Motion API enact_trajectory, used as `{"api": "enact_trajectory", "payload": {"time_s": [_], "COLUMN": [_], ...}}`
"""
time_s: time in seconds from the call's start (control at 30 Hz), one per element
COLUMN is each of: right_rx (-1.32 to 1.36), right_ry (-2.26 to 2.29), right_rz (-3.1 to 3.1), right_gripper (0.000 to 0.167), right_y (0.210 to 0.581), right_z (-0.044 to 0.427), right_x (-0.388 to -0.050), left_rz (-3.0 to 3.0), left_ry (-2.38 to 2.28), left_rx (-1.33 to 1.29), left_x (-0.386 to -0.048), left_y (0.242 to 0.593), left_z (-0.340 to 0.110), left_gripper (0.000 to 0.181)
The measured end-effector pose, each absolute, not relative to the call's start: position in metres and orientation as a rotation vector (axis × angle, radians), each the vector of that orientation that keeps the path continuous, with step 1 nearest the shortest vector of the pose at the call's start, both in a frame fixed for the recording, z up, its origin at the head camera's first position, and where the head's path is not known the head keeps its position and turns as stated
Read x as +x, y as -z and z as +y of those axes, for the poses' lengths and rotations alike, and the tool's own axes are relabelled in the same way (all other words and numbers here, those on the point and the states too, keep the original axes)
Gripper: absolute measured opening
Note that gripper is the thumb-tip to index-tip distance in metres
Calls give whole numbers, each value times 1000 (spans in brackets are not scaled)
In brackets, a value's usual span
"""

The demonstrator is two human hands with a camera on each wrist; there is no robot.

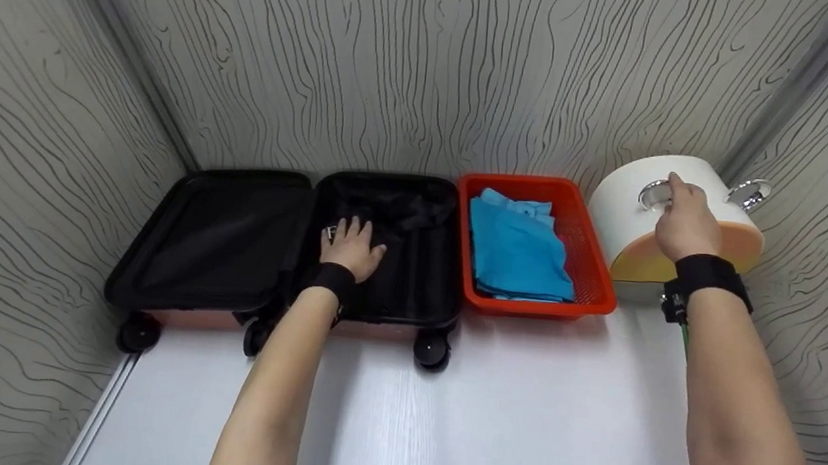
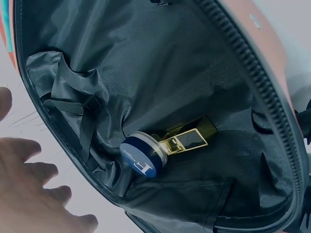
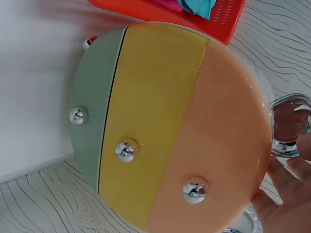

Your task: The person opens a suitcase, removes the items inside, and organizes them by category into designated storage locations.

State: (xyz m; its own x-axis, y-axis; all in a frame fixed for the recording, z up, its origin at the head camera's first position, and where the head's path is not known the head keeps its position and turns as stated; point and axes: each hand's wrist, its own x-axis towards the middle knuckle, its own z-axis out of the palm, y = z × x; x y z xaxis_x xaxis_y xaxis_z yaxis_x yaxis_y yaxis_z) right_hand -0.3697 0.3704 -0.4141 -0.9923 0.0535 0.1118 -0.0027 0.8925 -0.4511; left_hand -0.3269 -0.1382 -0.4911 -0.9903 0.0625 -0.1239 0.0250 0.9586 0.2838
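Observation:
My left hand (image 1: 353,250) hovers over the right half of an opened black-lined suitcase (image 1: 407,313), its fingers spread and holding nothing. Beside its fingertips lies a round jar with a blue lid (image 2: 142,158), next to a shiny gold rectangular item (image 2: 192,138) of unclear kind. At the far right, my right hand (image 1: 688,221) rests on a white rounded drawer box (image 1: 627,197). Its thumb is at a chrome ring (image 1: 655,195), with the other fingers loosely extended by the box edge. The box front has green, yellow (image 3: 150,87) and orange panels with chrome knobs.
An orange-red plastic basket (image 1: 596,269) with folded blue cloths (image 1: 519,252) stands between suitcase and box. The suitcase's other half (image 1: 221,239) lies open on the left. A second chrome ring (image 1: 750,192) stands beside the right hand. Patterned walls (image 1: 427,63) border the white surface.

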Motion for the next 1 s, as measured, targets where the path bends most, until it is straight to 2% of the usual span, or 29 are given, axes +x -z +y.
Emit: {"api": "enact_trajectory", "payload": {"time_s": [0.23, 0.47, 0.77, 1.0], "right_rx": [-84, -154, -24, 163], "right_ry": [-768, -656, -527, -381], "right_rz": [-2930, -2876, -2878, -2936], "right_gripper": [57, 42, 26, 25], "right_y": [413, 408, 398, 391], "right_z": [381, 380, 385, 388], "right_x": [-374, -373, -372, -371], "left_rz": [2961, 2941, 2932, 2924], "left_ry": [-477, -476, -470, -474], "left_rx": [71, 85, 54, 47], "left_x": [-326, -325, -328, -328], "left_y": [498, 497, 496, 496], "left_z": [-138, -136, -141, -144], "left_gripper": [64, 64, 65, 65]}}
